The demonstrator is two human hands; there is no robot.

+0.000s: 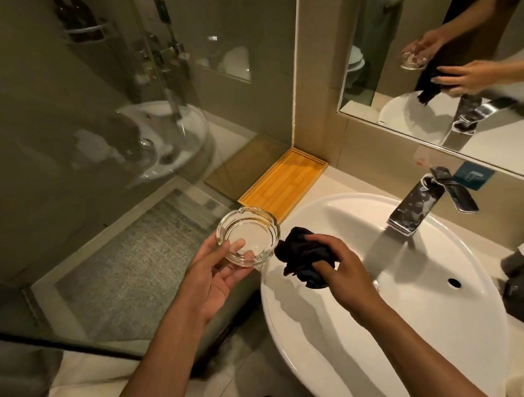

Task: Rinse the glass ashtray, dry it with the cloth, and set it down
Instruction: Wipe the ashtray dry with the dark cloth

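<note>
Ashtray (249,235) in left hand's (216,271) grip — cloth (303,256) beside.

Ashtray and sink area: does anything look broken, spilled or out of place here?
Nothing stands out. The glass ashtray looks whole, held level in the left hand just left of the basin. The right hand grips a bunched dark cloth beside it. The wooden tray sits squarely in the counter corner.

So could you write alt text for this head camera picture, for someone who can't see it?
A person's left hand holds a clear glass ashtray beside a white sink, while the right hand clutches a bunched dark cloth right next to it. A chrome tap, a wooden tray and a wall mirror sit behind.
</note>
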